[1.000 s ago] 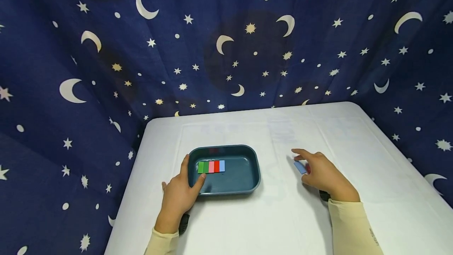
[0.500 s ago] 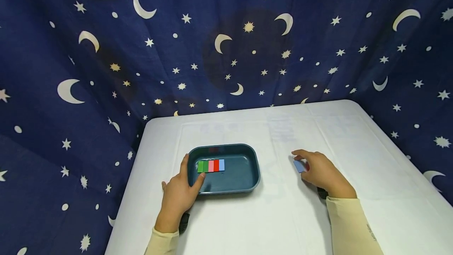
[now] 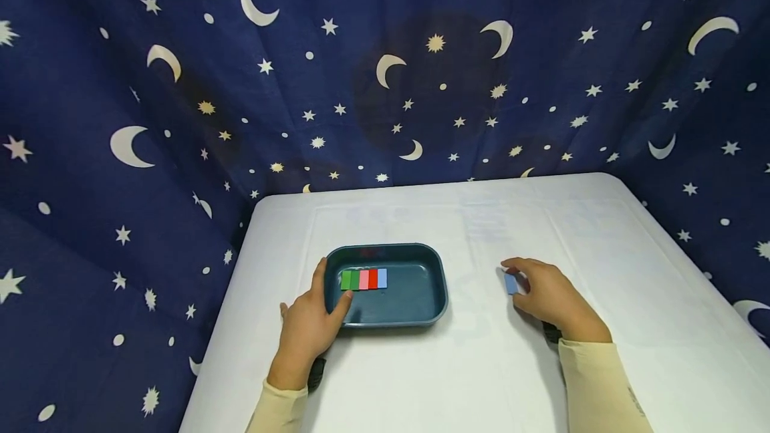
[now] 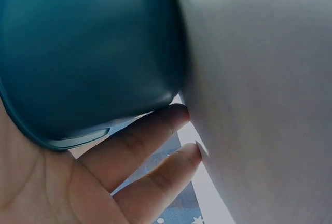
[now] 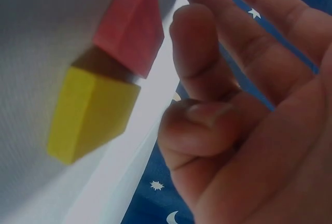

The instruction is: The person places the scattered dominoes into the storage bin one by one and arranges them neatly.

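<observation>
A dark teal tray (image 3: 415, 309) stands left of the table's middle. My left hand (image 3: 308, 333) grips its near left corner, thumb over the rim, fingers outside; in the left wrist view, the fingers lie against the teal wall. Inside, a row of small blocks runs left to right: two green (image 3: 351, 280), one pink (image 3: 363, 279), one red (image 3: 373, 278), one light blue (image 3: 382, 278). To the right, my right hand (image 3: 550, 296) pinches a blue block (image 3: 510, 284) between thumb and forefinger. In the right wrist view, a red block (image 5: 132, 27) and a yellow block (image 5: 93, 115) lie beside the fingers.
White cloth covers the table (image 3: 481, 379). A dark blue curtain (image 3: 349, 79) with moons and stars hangs behind it and on both sides.
The blue block at my right fingertips has turned from slanted to nearly straight. The red block, earlier showing between those fingers in the head view, is hidden there. My left hand stays on the tray.
</observation>
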The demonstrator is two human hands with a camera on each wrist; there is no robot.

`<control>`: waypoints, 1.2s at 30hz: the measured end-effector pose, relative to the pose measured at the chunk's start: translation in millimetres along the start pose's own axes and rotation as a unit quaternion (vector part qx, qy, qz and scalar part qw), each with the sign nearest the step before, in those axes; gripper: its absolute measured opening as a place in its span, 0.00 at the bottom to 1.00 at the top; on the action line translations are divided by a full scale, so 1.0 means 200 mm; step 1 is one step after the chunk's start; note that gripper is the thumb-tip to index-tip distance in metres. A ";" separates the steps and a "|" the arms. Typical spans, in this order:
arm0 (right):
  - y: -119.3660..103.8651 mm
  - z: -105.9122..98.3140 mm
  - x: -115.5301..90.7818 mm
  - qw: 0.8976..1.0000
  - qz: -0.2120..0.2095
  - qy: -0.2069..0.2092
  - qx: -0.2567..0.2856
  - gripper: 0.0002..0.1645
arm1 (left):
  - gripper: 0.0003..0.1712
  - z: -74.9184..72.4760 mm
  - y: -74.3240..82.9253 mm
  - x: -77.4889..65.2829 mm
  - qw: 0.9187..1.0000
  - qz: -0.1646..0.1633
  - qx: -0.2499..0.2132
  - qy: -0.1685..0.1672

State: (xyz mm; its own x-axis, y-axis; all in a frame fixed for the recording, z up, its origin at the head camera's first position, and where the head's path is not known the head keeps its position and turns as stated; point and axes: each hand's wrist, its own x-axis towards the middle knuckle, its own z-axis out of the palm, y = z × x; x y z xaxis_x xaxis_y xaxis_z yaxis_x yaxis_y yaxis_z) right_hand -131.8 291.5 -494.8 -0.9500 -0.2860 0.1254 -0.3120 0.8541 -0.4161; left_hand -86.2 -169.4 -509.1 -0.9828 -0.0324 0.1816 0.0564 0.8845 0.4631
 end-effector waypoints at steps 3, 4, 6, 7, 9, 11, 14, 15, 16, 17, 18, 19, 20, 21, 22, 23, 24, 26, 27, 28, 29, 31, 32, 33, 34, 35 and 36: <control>-0.01 0.00 0.00 1.000 0.003 -0.001 0.002 0.38 | 0.53 0.01 0.00 0.01 1.000 0.000 0.003 0.000; -0.01 -0.01 0.00 1.000 0.003 -0.002 0.003 0.38 | 0.52 0.01 0.00 0.01 1.000 -0.001 0.004 0.000; -0.02 -0.01 0.00 1.000 0.002 -0.001 0.004 0.38 | 0.52 0.01 0.00 0.01 1.000 -0.003 0.005 -0.002; -0.02 -0.01 0.00 1.000 0.002 -0.001 0.004 0.38 | 0.52 0.01 0.00 0.01 1.000 -0.003 0.006 -0.002; -0.02 -0.01 0.00 1.000 0.002 -0.001 0.005 0.38 | 0.52 0.01 0.00 0.01 1.000 -0.004 0.005 -0.002; -0.01 -0.01 0.00 1.000 0.006 -0.004 0.004 0.38 | 0.52 0.01 0.00 0.01 1.000 -0.004 0.004 -0.002; 0.00 -0.01 0.01 1.000 0.011 -0.010 0.000 0.38 | 0.52 0.01 0.00 0.01 1.000 -0.003 0.000 -0.003; 0.00 -0.01 0.01 1.000 0.012 -0.012 -0.001 0.38 | 0.52 0.01 0.00 0.01 1.000 -0.002 -0.001 -0.004; -0.01 -0.02 0.01 1.000 0.015 -0.016 -0.001 0.38 | 0.52 0.01 0.00 0.01 1.000 -0.003 -0.001 -0.005; -0.01 -0.02 0.02 1.000 0.016 -0.018 -0.001 0.38 | 0.52 0.00 0.00 0.01 1.000 -0.003 -0.002 -0.004; -0.02 -0.02 0.02 1.000 0.015 -0.021 -0.002 0.39 | 0.52 0.00 0.00 0.01 1.000 -0.003 -0.001 -0.003; -0.02 -0.02 0.03 1.000 0.016 -0.024 -0.004 0.38 | 0.52 0.00 0.00 0.01 1.000 -0.004 0.000 -0.003; -0.03 -0.02 0.04 0.999 0.017 -0.029 -0.006 0.38 | 0.52 0.00 0.00 0.01 1.000 -0.005 0.001 -0.002; -0.04 -0.02 0.05 0.999 0.017 -0.034 -0.006 0.39 | 0.52 0.00 0.00 0.01 1.000 -0.006 0.001 -0.001; -0.05 -0.03 0.06 0.999 0.019 -0.039 -0.006 0.39 | 0.52 0.00 0.00 0.01 1.000 -0.006 0.002 0.000; -0.05 -0.03 0.07 0.999 0.023 -0.043 -0.008 0.39 | 0.52 0.00 0.00 0.01 1.000 -0.005 0.002 0.000; -0.06 -0.03 0.08 0.998 0.026 -0.048 -0.010 0.38 | 0.52 0.00 0.00 0.01 1.000 -0.005 0.001 0.000; -0.08 -0.04 0.10 0.998 0.037 -0.058 -0.013 0.38 | 0.52 0.00 0.00 0.01 1.000 -0.004 -0.001 0.000; -0.09 -0.05 0.11 0.997 0.043 -0.064 -0.013 0.38 | 0.52 0.00 0.00 0.01 1.000 -0.004 -0.001 0.000; -0.10 -0.05 0.13 0.996 0.049 -0.069 -0.015 0.38 | 0.52 0.00 0.00 0.01 1.000 -0.005 -0.001 0.000; -0.11 -0.06 0.14 0.996 0.054 -0.073 -0.016 0.38 | 0.52 0.00 0.00 0.01 1.000 -0.005 -0.002 0.001; -0.15 -0.06 0.17 0.995 0.056 -0.077 -0.017 0.38 | 0.52 0.00 0.00 0.01 1.000 -0.005 -0.002 0.002; -0.17 -0.07 0.19 0.995 0.056 -0.077 -0.018 0.38 | 0.52 0.00 0.00 0.01 1.000 -0.005 -0.002 0.001; -0.19 -0.07 0.20 0.996 0.054 -0.076 -0.016 0.37 | 0.52 0.00 0.00 0.01 1.000 -0.005 -0.001 0.002; -0.21 -0.07 0.22 0.996 0.048 -0.072 -0.014 0.37 | 0.52 0.00 0.00 0.01 1.000 -0.005 -0.001 0.002; -0.23 -0.08 0.24 0.997 0.041 -0.068 -0.012 0.37 | 0.52 0.00 0.00 0.01 1.000 -0.005 -0.001 0.003; -0.26 -0.09 0.26 0.998 0.032 -0.061 -0.010 0.36 | 0.52 0.00 0.00 0.01 1.000 -0.006 -0.001 0.003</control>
State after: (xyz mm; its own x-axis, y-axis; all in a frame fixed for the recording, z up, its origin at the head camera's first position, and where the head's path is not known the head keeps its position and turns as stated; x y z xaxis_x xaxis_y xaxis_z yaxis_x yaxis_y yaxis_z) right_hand -165.4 239.1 -450.8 -0.9597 -0.2808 -0.0125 -0.2524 0.8803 -0.4017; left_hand -87.7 -169.8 -509.0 -0.9824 -0.0456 0.1809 0.0449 0.8831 0.4669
